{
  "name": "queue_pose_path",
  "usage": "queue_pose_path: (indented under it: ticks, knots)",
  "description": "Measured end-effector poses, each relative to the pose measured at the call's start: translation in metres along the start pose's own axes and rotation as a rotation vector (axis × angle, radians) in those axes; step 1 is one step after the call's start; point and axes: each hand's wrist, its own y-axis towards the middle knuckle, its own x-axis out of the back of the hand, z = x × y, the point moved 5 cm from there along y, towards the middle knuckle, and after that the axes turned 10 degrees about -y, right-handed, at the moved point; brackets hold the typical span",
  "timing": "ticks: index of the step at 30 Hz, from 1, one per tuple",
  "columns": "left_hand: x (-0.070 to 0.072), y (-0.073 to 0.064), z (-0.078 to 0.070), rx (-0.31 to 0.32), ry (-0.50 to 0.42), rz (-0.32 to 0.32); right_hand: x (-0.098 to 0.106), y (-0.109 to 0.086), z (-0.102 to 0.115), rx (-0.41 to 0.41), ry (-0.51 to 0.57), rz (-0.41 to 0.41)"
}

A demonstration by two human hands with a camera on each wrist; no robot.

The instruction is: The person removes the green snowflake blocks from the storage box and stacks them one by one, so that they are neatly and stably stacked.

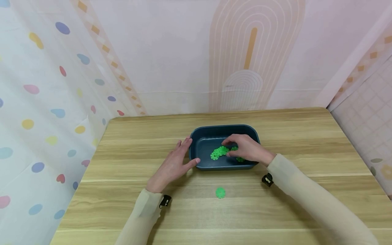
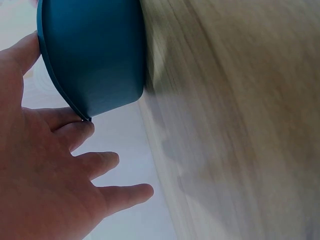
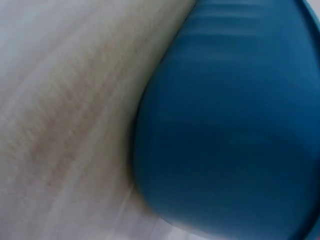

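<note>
A dark blue rectangular bin [image 1: 202, 146] stands on the table, with several bright green notched plastic discs [image 1: 218, 152] lying in it. My left hand [image 1: 175, 163] is at the bin's left end, its thumb and fingertips on the rim and the other fingers spread, as the left wrist view also shows. Inside the bin, my right hand [image 1: 247, 148] reaches over the right side, bent fingers and thumb apart right at the discs. Part of the pile is hidden under it. The right wrist view holds only the bin's outer wall [image 3: 225, 120], not the hand.
A single green notched disc [image 1: 220, 193] lies on the wooden table [image 1: 122, 177] in front of the bin. Behind the table hangs a patterned curtain [image 1: 177, 58]. A dotted curtain [image 1: 46, 112] borders the left side.
</note>
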Motion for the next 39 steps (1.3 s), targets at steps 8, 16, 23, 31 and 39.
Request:
queue_pose_path:
  ticks: [8,16,23,31,39]
  knots:
    - [0.000,-0.001,0.000,0.005,-0.001,0.001,-0.008,0.011,-0.008,-0.026,-0.032,0.077]
    - [0.000,-0.002,0.000,0.005,-0.005,-0.004,-0.012,0.017,-0.011,-0.037,-0.038,0.104]
    - [-0.001,-0.003,0.000,0.010,-0.015,-0.005,-0.014,0.018,-0.014,-0.039,-0.033,0.138]
    - [-0.003,-0.004,0.000,-0.006,-0.010,-0.009,-0.015,0.017,-0.016,0.013,-0.058,0.146]
    - [-0.002,-0.005,0.000,-0.003,-0.010,-0.004,-0.018,0.018,-0.014,0.038,-0.080,0.140]
